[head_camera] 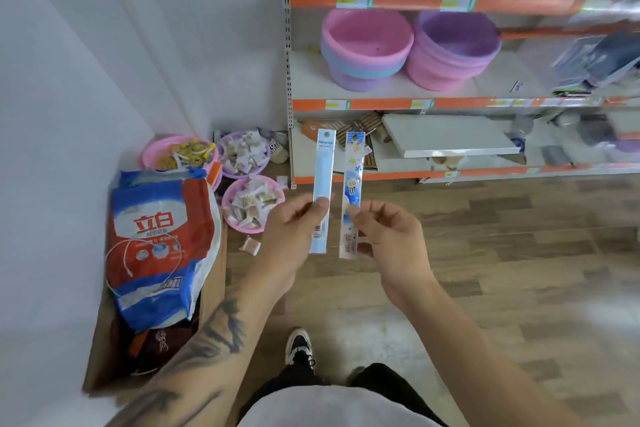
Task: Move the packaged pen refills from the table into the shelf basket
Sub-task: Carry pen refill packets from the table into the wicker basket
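The shelf (450,104) blurs at its right end. Two stacks of pink and purple basins (367,48) sit on it. Left hand (291,236) pinches a pale-blue refill pack (323,180) upright; right hand (391,239) pinches a cartoon-printed refill pack (352,184) beside it, above the floor (485,253).

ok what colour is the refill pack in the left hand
Plain pale blue refill pack, pinched in the left hand; seen in the head view.

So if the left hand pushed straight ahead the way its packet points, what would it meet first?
Probably the bottom shelf of the rack. The left hand pinches the pale blue refill packet, whose tip points up and away toward the clutter there. Depth is unclear from this one view, so nothing nearer can be ruled out.
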A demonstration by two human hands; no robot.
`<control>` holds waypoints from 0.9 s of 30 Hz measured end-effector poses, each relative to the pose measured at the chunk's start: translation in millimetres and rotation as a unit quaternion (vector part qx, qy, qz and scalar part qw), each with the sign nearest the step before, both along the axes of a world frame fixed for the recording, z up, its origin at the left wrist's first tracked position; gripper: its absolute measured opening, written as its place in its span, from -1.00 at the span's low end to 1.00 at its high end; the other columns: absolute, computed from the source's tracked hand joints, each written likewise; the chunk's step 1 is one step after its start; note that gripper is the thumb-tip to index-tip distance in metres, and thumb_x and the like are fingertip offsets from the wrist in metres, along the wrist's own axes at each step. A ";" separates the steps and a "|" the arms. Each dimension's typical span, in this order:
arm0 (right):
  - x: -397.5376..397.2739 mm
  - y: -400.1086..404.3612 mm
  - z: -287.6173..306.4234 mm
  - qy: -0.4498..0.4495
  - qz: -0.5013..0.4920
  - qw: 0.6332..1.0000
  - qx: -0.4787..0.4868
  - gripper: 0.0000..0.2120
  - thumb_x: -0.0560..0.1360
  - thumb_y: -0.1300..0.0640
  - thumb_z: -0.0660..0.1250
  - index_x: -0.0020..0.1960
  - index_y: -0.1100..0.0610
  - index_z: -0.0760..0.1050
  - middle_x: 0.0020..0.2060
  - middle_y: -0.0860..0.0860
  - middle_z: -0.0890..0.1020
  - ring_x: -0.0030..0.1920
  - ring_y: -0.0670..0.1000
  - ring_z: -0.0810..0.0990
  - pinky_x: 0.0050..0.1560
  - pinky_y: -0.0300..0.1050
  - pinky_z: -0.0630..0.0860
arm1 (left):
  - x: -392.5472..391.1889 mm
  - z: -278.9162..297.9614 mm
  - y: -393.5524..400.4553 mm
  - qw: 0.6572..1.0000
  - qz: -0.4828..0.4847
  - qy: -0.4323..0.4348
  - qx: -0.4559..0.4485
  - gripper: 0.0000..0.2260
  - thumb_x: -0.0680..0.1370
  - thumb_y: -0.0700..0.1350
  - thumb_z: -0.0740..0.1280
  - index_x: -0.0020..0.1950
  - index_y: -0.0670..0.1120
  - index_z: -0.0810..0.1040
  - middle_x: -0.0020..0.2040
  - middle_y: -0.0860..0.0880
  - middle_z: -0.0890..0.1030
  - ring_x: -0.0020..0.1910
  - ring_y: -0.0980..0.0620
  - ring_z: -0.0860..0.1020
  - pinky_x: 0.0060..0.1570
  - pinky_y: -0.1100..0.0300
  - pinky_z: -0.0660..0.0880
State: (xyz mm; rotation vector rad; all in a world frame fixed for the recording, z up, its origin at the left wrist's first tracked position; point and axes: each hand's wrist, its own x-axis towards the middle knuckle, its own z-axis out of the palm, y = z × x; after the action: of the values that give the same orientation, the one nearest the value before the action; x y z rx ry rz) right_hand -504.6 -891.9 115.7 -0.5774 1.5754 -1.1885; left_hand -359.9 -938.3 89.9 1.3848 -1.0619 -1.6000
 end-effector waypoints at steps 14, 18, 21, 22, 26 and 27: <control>-55.8 -202.9 55.1 0.033 0.029 0.989 -0.138 -0.87 0.57 0.14 0.46 0.03 0.21 0.66 -0.16 0.10 0.75 -0.25 -0.02 0.64 -0.18 -0.06 0.53 | -48.0 72.0 -193.8 0.995 -0.002 0.006 -0.095 -0.89 0.63 -0.06 0.39 -0.03 0.03 0.71 0.02 -0.26 0.70 0.05 -0.32 0.67 0.07 -0.36 0.60; -72.9 -268.8 85.5 0.012 0.047 0.980 -0.191 -0.90 0.57 0.19 0.45 0.02 0.24 0.66 -0.21 0.13 0.73 -0.28 0.06 0.58 -0.24 -0.06 0.49 | -68.5 105.9 -252.8 0.992 0.024 0.001 -0.126 -0.86 0.69 -0.15 0.30 0.10 -0.15 0.64 -0.02 -0.30 0.67 -0.10 -0.38 0.67 -0.20 -0.17 0.67; -90.1 -317.2 112.7 0.021 0.068 0.970 -0.231 -0.92 0.57 0.19 0.45 0.00 0.22 0.65 -0.21 0.15 0.73 -0.25 0.05 0.59 -0.22 -0.07 0.54 | -88.3 136.1 -295.4 0.988 0.034 0.022 -0.149 -0.86 0.69 -0.19 0.27 0.12 -0.21 0.59 -0.05 -0.38 0.62 -0.28 -0.35 0.58 -0.45 0.02 0.59; -96.6 -334.0 120.9 0.025 0.072 0.965 -0.250 -0.92 0.56 0.20 0.45 0.00 0.21 0.65 -0.20 0.13 0.73 -0.24 0.04 0.62 -0.17 -0.05 0.56 | -96.5 143.5 -311.1 0.986 0.038 0.030 -0.162 -0.87 0.68 -0.20 0.28 0.10 -0.22 0.60 -0.10 -0.38 0.61 -0.30 -0.28 0.54 -0.47 0.06 0.55; -121.9 -390.7 150.5 -0.006 0.075 0.949 -0.305 -0.92 0.56 0.23 0.45 0.01 0.24 0.66 -0.13 0.20 0.73 -0.16 0.18 0.62 -0.05 0.14 0.59 | -132.8 171.1 -364.9 0.977 0.049 0.071 -0.197 -0.87 0.66 -0.19 0.32 0.03 -0.19 0.64 -0.26 -0.24 0.61 -0.35 -0.17 0.49 -0.42 0.09 0.43; -127.0 -402.9 156.8 -0.013 0.080 0.946 -0.315 -0.91 0.56 0.22 0.44 0.01 0.25 0.66 -0.11 0.22 0.72 -0.15 0.23 0.64 -0.03 0.17 0.61 | -140.4 177.4 -375.8 0.975 0.053 0.087 -0.200 -0.87 0.65 -0.16 0.34 0.02 -0.16 0.67 -0.25 -0.23 0.62 -0.33 -0.18 0.50 -0.41 0.10 0.42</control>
State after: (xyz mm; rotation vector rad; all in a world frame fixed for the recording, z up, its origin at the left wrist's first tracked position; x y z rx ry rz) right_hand -631.6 -1294.7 272.5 -1.0731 1.0805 -1.5661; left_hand -500.3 -1314.1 267.3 0.9962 -1.1118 -1.3140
